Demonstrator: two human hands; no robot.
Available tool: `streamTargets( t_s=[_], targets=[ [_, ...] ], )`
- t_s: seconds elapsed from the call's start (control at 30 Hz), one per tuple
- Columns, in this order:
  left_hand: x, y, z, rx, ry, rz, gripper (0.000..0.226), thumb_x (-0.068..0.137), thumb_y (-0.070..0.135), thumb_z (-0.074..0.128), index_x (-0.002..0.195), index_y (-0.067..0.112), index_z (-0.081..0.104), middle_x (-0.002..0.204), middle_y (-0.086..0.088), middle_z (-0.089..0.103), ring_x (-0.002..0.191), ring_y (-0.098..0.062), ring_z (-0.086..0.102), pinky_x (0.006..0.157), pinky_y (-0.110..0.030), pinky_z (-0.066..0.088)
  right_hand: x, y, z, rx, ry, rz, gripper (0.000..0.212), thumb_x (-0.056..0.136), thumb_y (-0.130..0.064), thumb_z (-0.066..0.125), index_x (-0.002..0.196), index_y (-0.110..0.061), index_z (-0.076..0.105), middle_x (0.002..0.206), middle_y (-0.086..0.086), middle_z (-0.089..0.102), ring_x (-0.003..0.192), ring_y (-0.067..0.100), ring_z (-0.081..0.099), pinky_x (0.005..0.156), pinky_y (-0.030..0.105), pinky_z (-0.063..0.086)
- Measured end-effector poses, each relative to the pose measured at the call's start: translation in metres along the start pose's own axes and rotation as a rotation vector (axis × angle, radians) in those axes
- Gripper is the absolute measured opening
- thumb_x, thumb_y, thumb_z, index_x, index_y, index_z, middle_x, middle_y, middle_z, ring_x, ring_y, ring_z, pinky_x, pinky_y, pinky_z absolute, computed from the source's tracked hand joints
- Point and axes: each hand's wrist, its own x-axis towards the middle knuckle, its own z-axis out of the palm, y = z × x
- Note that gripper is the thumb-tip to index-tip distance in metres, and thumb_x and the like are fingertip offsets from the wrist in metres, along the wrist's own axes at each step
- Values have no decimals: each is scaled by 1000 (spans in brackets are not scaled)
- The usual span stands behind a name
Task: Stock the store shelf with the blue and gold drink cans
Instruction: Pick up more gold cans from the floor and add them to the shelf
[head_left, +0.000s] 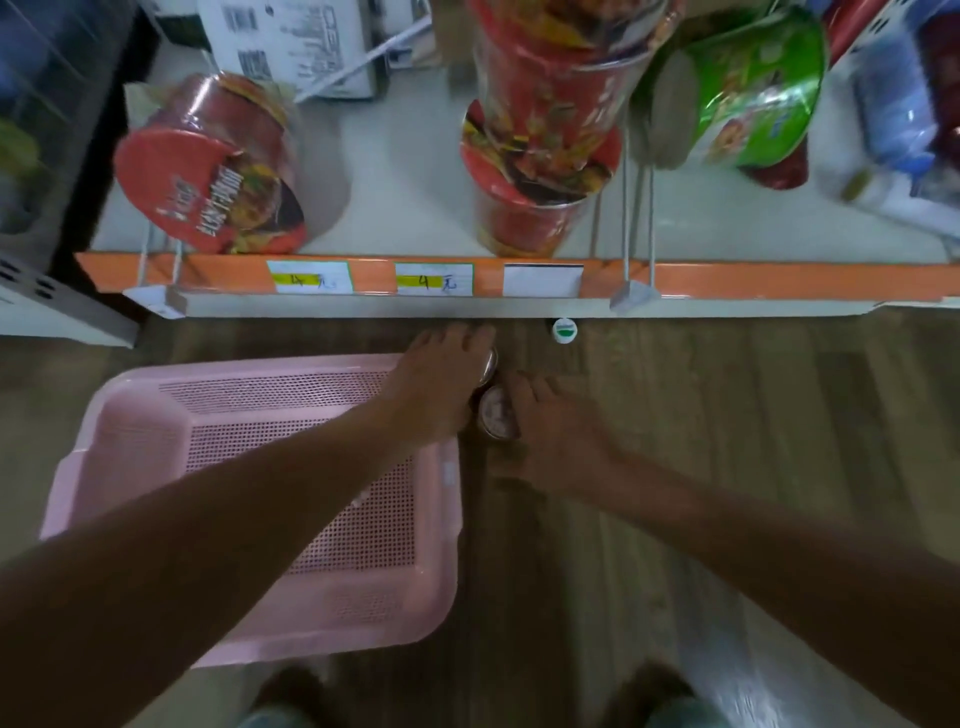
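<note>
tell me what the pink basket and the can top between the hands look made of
Pink basket: moulded plastic, matte with a slight sheen; one-piece walls and a fine perforated grid suggest it. Can top: probably metal, likely aluminium; round, pale and shiny, though blur leaves the finish uncertain.

On orange shelf strip, toward left: white price tag, yellow band, handwritten "4 元". Just right of it: second price tag, same "4 元". Above strip, far back: white box with barcode stickers, digits too blurry. Just above strip, left: red bowl lid, big letters too blurry to read.
</note>
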Motion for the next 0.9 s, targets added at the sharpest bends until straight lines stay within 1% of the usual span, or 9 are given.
streamTargets(
  t_s=[0.13,0.27,0.37,0.43,0.53,0.63,0.67,0.8,0.9],
  targets=[
    [-1,0,-3,-61,-1,6,88,84,20,78,154,12,26,150,-13,43,134,-32,49,112,-42,41,2,-8,5,153,76,91,78,77,-41,81,136,-18,37,133,5,52,116,26,56,90,35,48],
    [-5,-3,-16,-244,3,-18,87,76,14,83,147,10,33,136,-11,58,117,-29,61,95,-39,53,2,-9,-3,265,64,122,67,77,-31,82,128,-18,40,128,4,56,115,24,58,83,24,43],
    [-10,-1,-32,-393,77,7,66,75,17,83,129,12,44,119,-8,62,102,-25,63,78,-32,50,-4,0,-22,358,102,106,66,69,-32,84,120,-23,44,115,0,61,101,21,62,80,32,53],
    [-15,0,-45,-466,135,24,64,74,27,84,124,16,47,116,-5,61,99,-23,62,79,-36,51,-14,6,-41,390,113,60,62,65,-35,82,117,-29,48,107,-9,63,93,10,63,76,30,55],
    [-25,1,-65,-627,179,10,74,64,42,88,125,30,49,118,5,56,102,-14,60,84,-38,53,-30,13,-75,506,95,-6,61,72,-25,84,125,-29,53,107,-15,64,96,-2,62,76,12,49],
    [-32,2,-86,-861,182,31,77,57,47,88,124,38,51,119,7,57,109,-13,60,90,-43,55,-37,17,-108,603,79,-12,66,79,-25,83,136,-28,49,119,-7,65,107,5,63,90,20,52],
    [-33,3,-94,-922,182,34,76,58,44,89,124,38,52,120,5,59,110,-13,61,91,-42,55,-38,18,-118,642,86,-13,66,81,-24,82,137,-28,47,122,-5,64,109,8,63,90,22,52],
    [-39,10,-119,-1131,216,-13,67,70,18,90,125,31,54,117,7,66,104,-5,65,83,-28,54,-41,12,-154,821,135,24,64,82,-17,80,134,-20,41,119,-4,62,104,6,64,76,18,55],
    [-42,16,-133,-1257,267,-73,72,65,34,87,128,31,54,119,8,67,108,-9,66,92,-37,57,-43,7,-170,976,181,38,65,77,-23,82,130,-15,46,121,2,63,106,13,67,81,27,58]
  ],
)
